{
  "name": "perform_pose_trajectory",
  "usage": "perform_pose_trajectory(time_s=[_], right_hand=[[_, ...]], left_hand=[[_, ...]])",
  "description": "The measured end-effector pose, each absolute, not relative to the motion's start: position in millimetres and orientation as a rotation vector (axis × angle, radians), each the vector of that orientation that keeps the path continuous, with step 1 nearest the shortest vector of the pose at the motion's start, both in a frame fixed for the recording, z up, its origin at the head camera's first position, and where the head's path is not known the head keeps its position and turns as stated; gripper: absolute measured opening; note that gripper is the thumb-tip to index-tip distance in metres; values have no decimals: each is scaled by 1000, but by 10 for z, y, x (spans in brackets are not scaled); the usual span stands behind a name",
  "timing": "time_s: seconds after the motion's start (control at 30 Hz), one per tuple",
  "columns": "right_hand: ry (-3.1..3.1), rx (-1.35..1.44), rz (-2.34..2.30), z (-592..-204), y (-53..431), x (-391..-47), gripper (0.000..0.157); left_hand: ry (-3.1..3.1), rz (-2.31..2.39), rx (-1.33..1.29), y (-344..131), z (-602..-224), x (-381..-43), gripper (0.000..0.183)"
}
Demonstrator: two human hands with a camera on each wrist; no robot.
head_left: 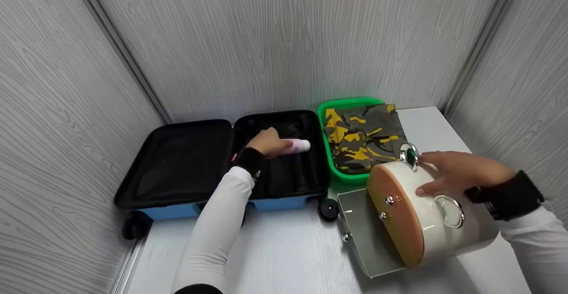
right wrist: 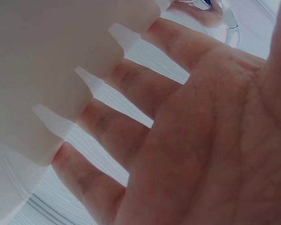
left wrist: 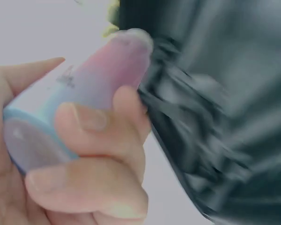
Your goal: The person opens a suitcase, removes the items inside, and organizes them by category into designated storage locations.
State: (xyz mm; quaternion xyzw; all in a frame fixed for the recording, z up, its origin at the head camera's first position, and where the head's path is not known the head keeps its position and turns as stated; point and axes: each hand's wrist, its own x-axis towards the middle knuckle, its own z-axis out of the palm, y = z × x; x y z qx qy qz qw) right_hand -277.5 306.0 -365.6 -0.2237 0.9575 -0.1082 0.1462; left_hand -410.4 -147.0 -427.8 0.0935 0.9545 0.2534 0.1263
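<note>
Over the right half of an open suitcase, my left hand grips a small bottle. In the left wrist view the bottle fades from pink to pale blue, with fingers curled around it. My right hand rests on the cream domed top of a storage box with an orange-brown front and silver handles. A grey see-through drawer sticks out of its front. Spread fingers touch the box's pale surface in the right wrist view.
A green tray holding folded camouflage cloth stands between the suitcase and the back right corner. The suitcase's left shell lies flat, black inside. Grey wood-grain walls enclose the white table.
</note>
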Motion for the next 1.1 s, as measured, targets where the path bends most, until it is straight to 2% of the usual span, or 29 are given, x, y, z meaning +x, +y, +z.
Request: perform_pose_trajectory(time_s=[0.3, 0.5, 0.8, 1.1], right_hand=[[2770, -661, -296, -3656, 3075, -2769, 60], [2770, -653, -312, -3649, 3075, -2766, 59], [2781, -690, -327, -3689, 3111, -2746, 57], [2764, -714, -313, -3675, 3072, -2780, 58]], left_hand=[[2443, 352, 993, -737, -4164, -3601, 34], [2298, 113, 1312, -306, -4260, -3312, 36], [2187, -6, 1495, 130, -4571, -3171, 39], [2154, -34, 1603, 283, -4870, -3224, 43]])
